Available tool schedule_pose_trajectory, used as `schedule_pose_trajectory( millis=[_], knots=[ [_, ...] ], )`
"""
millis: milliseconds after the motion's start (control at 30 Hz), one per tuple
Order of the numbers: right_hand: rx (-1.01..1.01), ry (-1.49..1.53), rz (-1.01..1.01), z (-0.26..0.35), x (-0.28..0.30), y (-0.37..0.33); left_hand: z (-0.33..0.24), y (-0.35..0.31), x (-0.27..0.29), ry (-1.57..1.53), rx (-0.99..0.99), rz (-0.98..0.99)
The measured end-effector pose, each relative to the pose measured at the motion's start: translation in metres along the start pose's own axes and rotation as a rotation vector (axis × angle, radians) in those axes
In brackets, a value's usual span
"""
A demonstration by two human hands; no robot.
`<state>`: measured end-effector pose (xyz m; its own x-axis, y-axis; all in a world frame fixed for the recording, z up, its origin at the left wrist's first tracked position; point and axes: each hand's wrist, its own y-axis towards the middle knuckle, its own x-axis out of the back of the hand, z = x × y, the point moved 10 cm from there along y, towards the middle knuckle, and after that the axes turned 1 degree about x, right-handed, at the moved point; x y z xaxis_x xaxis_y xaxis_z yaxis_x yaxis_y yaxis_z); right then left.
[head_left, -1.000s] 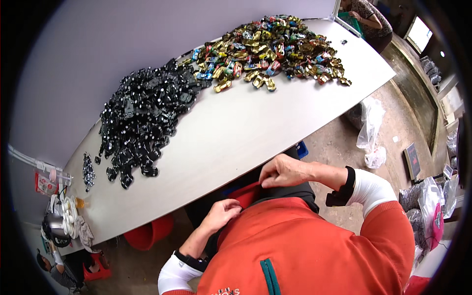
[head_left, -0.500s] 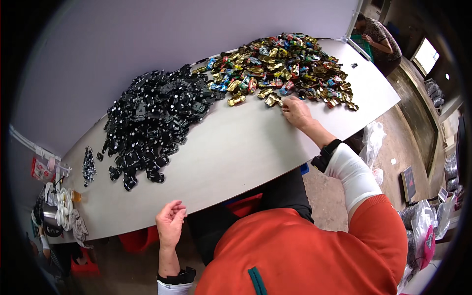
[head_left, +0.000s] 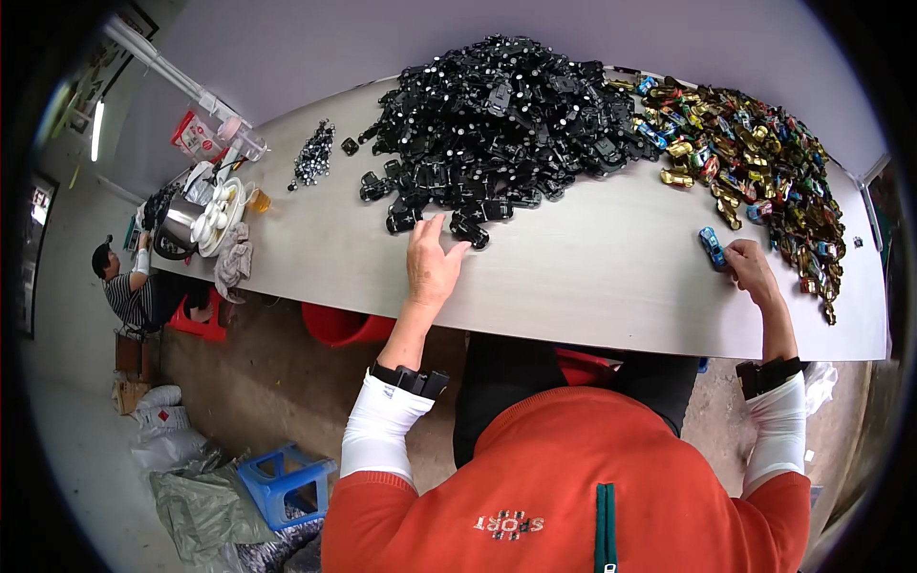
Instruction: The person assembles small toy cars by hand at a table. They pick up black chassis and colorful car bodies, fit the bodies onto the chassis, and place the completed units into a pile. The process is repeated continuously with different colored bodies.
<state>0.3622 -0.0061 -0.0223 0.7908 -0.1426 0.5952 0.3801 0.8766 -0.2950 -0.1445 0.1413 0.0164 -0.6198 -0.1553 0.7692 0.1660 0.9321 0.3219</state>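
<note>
Blue at right: pinching a toy car body shell (head_left: 712, 247) in the right hand (head_left: 754, 271), just to its left over the counter (head_left: 592, 277), long axis pointing mostly forward; at left, holding the left hand (head_left: 433, 268) open beside the nearer black toy car chassis (head_left: 470, 232), contact unclear

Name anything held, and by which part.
The right grip holds a blue toy car toward its near end; whether the left grip holds a black piece cannot be told.
</note>
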Motion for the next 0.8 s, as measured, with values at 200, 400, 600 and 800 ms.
schedule_pose_trajectory(
  millis=[200, 400, 600, 800],
  knots=[
    [0.097, -0.217, -0.122, 0.006, 0.021, 0.004, -0.029, 0.001, -0.019, 0.104, -0.025, -0.029],
    [0.251, -0.355, -0.296, 0.015, 0.034, -0.006, -0.029, -0.01, -0.026, -0.185, 0.01, -0.036],
    [0.443, 0.029, -0.222, 0.07, -0.022, -0.034, -0.051, -0.026, -0.064, -0.866, 0.247, 0.115],
    [0.252, 0.549, 0.41, 0.123, -0.164, -0.068, -0.16, -0.068, -0.106, -1.2, 0.238, 0.458]
  ],
)
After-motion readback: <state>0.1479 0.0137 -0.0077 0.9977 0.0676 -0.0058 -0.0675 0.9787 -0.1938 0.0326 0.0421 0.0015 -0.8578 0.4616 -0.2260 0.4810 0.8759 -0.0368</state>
